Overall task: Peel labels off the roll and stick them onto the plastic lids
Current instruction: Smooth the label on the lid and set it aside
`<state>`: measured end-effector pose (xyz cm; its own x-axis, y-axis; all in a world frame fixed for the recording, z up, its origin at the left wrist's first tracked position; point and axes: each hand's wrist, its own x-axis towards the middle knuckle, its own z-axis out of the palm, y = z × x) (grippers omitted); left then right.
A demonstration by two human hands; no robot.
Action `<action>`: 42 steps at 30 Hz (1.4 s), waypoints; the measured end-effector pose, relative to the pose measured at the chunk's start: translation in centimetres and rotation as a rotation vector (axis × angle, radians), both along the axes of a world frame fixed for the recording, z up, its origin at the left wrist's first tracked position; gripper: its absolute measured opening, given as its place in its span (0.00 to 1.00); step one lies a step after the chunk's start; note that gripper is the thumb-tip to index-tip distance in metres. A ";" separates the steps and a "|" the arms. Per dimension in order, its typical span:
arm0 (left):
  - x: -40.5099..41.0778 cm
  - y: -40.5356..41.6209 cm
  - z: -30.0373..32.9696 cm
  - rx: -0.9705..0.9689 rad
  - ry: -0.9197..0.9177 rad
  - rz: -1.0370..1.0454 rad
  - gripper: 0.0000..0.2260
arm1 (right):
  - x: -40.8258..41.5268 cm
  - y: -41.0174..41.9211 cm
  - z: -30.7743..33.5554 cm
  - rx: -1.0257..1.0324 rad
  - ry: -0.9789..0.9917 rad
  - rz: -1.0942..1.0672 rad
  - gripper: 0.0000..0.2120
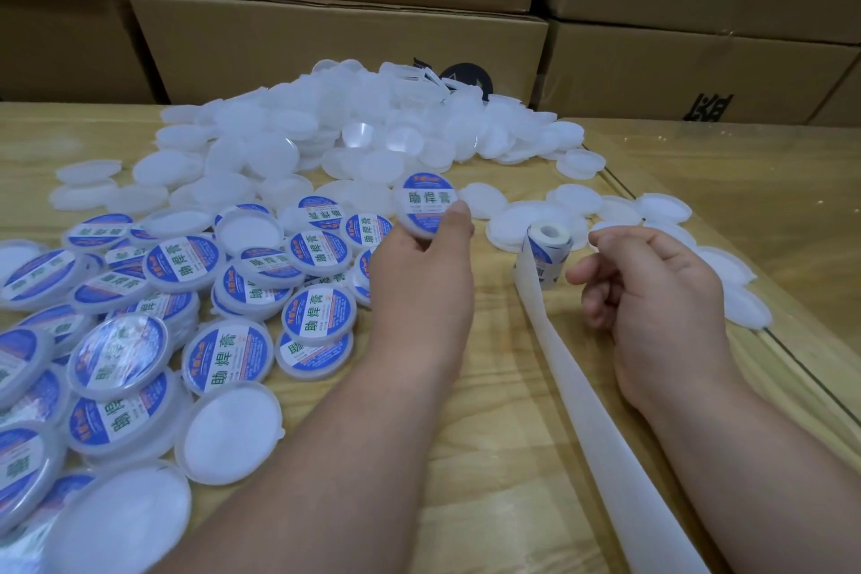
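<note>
Holding a round translucent white plastic lid with a blue-and-white label (pixel 427 203) already stuck on its face, the left hand (pixel 421 261) pinches the lid by its rim, thumb on the near edge, label turned toward the camera. Judgement: held this way to check the label before it goes to the finished heap.

Right hand (pixel 652 289): fingers loosely curled, holding nothing, hovering just beside the small white-cored roll of blue labels (pixel 543 254), near but apart. Probably placed to reach for the next label. The roll stands upright on the table; its long strip of bare white backing paper (pixel 587 392) trails toward the near edge and passes between the two forearms.

Labelled lids (pixel 200 317) lie in an overlapping pile to the left, within easy drop of the left hand. Unlabelled white lids (pixel 298 140) are heaped at the back, with a few more scattered by the roll on the right.

Surface: pale wood-grain table (pixel 503 387), apparently under a clear glass sheet whose edge shows at right. Stacked brown cardboard boxes (pixel 326 42) form a wall behind.
</note>
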<state>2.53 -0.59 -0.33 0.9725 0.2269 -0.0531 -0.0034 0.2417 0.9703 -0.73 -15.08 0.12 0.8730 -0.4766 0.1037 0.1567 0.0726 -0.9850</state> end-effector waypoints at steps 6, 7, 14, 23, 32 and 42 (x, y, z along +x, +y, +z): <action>0.3 0.3 0.3 -0.208 0.023 0.041 0.14 | 0.0 0.0 0.0 -0.003 0.009 0.004 0.06; 0.4 0.3 0.4 -0.284 0.028 0.034 0.15 | 0.0 0.0 0.0 -0.003 0.009 0.008 0.06; 0.7 0.8 0.5 -0.615 0.062 -0.061 0.20 | 0.0 -0.1 -0.2 -0.066 0.068 0.044 0.09; -0.8 -1.3 -0.8 0.232 -0.129 -0.279 0.14 | -0.4 0.4 -0.2 -0.653 0.169 0.108 0.20; -1.3 -1.8 -0.8 0.483 -0.195 -0.280 0.18 | -0.4 -0.1 0.0 -0.562 0.240 0.214 0.04; -0.6 -2.6 -0.8 0.709 -0.183 -0.273 0.23 | -1.8 -1.1 0.1 -0.454 0.247 0.305 0.12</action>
<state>1.96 -3.15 -1.09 0.9780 -0.1018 0.1822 -0.2083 -0.4202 0.8832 -2.52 -16.16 0.20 0.9877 -0.1559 0.0150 -0.0424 -0.3586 -0.9325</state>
